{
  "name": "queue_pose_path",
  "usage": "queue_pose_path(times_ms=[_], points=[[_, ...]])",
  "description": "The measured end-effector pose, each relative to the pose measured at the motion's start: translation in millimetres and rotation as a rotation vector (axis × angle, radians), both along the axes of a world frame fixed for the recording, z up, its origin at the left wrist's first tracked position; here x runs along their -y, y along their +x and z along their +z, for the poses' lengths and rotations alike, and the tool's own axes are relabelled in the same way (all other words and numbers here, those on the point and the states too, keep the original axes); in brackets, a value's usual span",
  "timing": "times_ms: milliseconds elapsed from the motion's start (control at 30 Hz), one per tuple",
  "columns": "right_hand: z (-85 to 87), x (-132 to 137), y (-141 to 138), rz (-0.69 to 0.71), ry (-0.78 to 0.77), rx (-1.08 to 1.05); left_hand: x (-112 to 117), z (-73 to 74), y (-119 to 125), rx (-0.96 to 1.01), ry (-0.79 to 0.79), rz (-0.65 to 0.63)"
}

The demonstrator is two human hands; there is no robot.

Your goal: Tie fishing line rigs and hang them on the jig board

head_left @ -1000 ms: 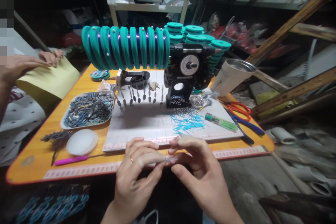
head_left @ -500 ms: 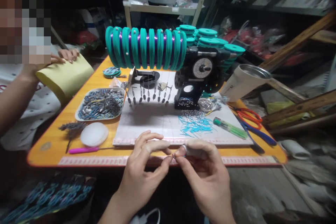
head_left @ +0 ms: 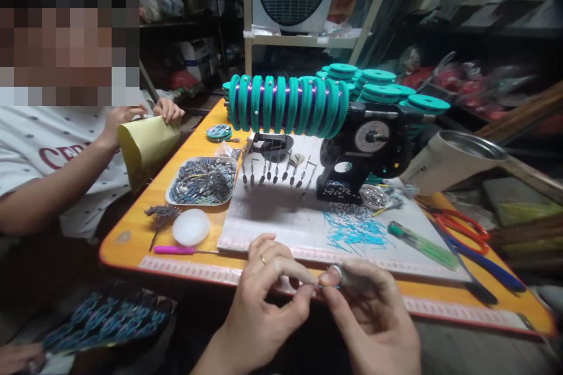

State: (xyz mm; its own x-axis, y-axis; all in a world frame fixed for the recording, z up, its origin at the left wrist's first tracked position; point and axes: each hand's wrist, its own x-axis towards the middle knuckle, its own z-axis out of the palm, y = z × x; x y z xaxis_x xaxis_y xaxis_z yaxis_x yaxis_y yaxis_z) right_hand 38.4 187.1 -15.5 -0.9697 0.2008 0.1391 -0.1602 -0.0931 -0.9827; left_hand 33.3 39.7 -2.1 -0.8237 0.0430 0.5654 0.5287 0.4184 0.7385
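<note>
My left hand (head_left: 268, 304) and my right hand (head_left: 373, 322) meet at the near edge of the orange table (head_left: 132, 228). Both pinch thumb to forefinger around something tiny at the touching fingertips; it is too small to name. A ring sits on a left finger. Just beyond my hands lies a white mat (head_left: 281, 222) with a scatter of thin blue pieces (head_left: 354, 231) and small silver beads. A row of teal spools on a purple core (head_left: 285, 104) is mounted on a black winding machine with a dial (head_left: 369, 146).
A metal tray of small dark parts (head_left: 200, 180), a white round lid (head_left: 191, 227) and a pink-handled tool (head_left: 176, 250) lie left. A green lighter (head_left: 422, 244), red scissors (head_left: 464, 225) and blue pliers (head_left: 488, 266) lie right. Another person at left holds yellow paper (head_left: 147, 140).
The view has swung left and down, so the table and machine sit further right. My hands stay pinched together at the table's near edge. The other person has rolled the yellow paper up.
</note>
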Motion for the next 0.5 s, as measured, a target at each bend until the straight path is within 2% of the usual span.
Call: queue_pose_path(times_ms=[133, 267, 433, 500], points=[[1.4, 6.4, 3.1, 0.050, -0.028, 0.025, -0.3, -2.6, -0.5, -0.015, -0.007, 0.020], [1.8, 11.2, 5.1, 0.006, -0.097, 0.094, 0.1, -3.9, -0.9, -0.026, -0.035, 0.038], [-6.2, 4.1, -0.7, 0.134, 0.013, 0.001, 0.4, -1.8, -0.7, -0.008, -0.049, 0.010], [-8.5, 1.5, -2.9, 0.140, 0.042, -0.025, 0.6, -1.5, -0.5, 0.009, -0.056, 0.003]])
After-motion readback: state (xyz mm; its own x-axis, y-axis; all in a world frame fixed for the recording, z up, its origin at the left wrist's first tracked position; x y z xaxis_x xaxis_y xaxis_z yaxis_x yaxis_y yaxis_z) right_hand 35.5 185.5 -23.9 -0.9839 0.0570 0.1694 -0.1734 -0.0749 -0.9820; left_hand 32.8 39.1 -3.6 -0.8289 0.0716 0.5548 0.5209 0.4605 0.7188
